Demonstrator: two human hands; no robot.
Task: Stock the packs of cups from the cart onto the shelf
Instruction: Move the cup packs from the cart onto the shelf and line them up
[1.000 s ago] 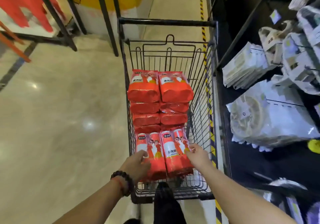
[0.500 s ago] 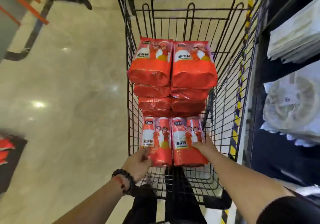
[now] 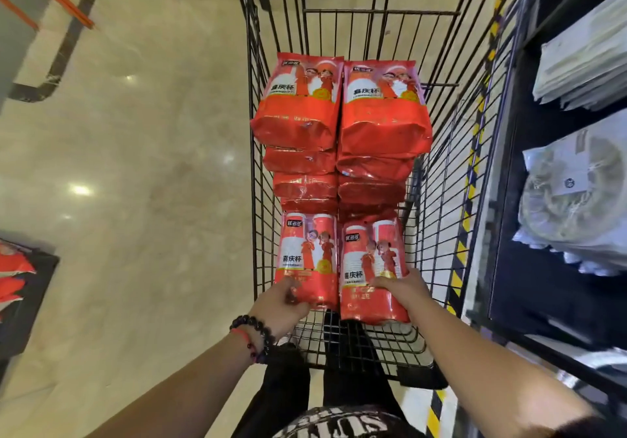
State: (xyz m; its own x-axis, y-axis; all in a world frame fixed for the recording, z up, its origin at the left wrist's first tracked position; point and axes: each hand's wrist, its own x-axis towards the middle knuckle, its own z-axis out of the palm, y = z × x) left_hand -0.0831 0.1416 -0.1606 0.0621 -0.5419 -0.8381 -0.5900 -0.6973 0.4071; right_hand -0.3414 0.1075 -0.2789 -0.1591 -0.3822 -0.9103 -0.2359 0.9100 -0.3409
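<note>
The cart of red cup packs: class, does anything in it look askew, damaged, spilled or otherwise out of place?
Nothing stands out. The red packs sit in two neat stacks inside the wire cart, wrappers intact, none spilled. The left hand grips the near left pack and the right hand the near right pack; that one sits slightly closer.

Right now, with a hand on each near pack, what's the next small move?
Probably lift both out: the left hand grips the left pack, the right hand grips the right pack, and both stand free of the stack in the cart.
</note>
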